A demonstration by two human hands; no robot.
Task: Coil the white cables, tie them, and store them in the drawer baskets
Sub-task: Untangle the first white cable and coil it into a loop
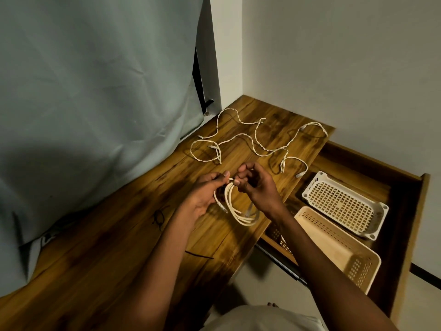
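Over a wooden desktop [119, 247], a person gathers a coiled white cable [235, 209] into loops that hang just above the wood. The left hand [205, 194] curls its fingers round the top of the bundle to keep the turns together, while the right hand [253, 185] pinches the cable's free end beside it, apparently to wrap it round the coil as a tie; the exact grip is hard to read at this angle. Farther back, loose white cables [257, 144] sprawl uncoiled across the desk, one plug end reaching almost to the right edge. To the right and lower, an open drawer [405, 211] holds a white basket [381, 209] at the far side and a beige basket [372, 256] nearer, both seemingly empty and waiting for finished bundles. A grey curtain [95, 103] closes off the left side, but the short path from the hands past the desk's right edge to the baskets is unobstructed.
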